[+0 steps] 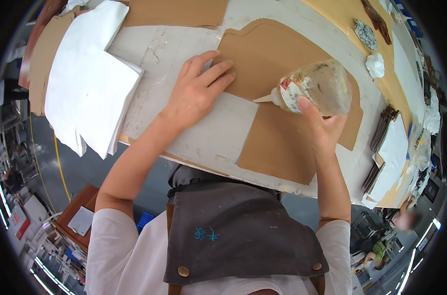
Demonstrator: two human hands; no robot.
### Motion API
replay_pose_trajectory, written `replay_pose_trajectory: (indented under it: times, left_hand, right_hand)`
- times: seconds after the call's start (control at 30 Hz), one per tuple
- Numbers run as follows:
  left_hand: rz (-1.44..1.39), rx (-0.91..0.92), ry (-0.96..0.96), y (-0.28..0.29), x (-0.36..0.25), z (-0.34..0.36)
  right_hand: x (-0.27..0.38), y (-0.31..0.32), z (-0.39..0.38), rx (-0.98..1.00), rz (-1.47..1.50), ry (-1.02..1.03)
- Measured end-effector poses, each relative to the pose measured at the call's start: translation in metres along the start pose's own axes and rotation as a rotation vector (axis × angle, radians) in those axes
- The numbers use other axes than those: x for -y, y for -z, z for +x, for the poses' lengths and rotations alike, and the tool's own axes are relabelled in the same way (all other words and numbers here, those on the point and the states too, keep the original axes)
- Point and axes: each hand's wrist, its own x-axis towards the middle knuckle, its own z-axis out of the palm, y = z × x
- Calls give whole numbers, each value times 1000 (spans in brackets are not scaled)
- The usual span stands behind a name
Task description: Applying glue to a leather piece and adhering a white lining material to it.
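A large brown sheet [277,49], cut to a notched outline, lies flat on the pale worktable in front of me. My left hand [196,88] rests with fingers spread, its fingertips on the sheet's left edge. In my right hand [324,123] is a clear plastic squeeze bottle [326,86], tipped on its side. The bottle's narrow white nozzle points left, at or just above the sheet's inner edge by the notch. Whether anything flows from the tip I cannot tell. The bottle hides part of the sheet.
A stack of white cut sheets [91,78] lies at the left, with brown pieces [49,64] beyond it. Another brown sheet [174,12] is at the far edge. Dark and white pieces [388,155] are stacked at the right. A crumpled white wad [375,65] and a grey speckled lump [365,34] lie far right.
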Motion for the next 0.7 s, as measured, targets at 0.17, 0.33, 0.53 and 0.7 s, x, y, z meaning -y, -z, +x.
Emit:
replay_pose_trajectory:
  times: [0.17, 0.33, 0.53, 0.7]
  left_hand:
    - [-5, 22, -43, -2, 2, 1]
    - [-17, 28, -36, -1, 2, 2]
    - [-13, 33, -36, -2, 2, 2]
    - [-6, 23, -50, -3, 4, 2]
  right_hand:
    - [-9, 8, -7, -70, 77, -50]
    - [-19, 14, -11, -118, 144, -110]
    - [-19, 8, -25, -128, 361, -198]
    - [-17, 3, -43, -136, 408, -210]
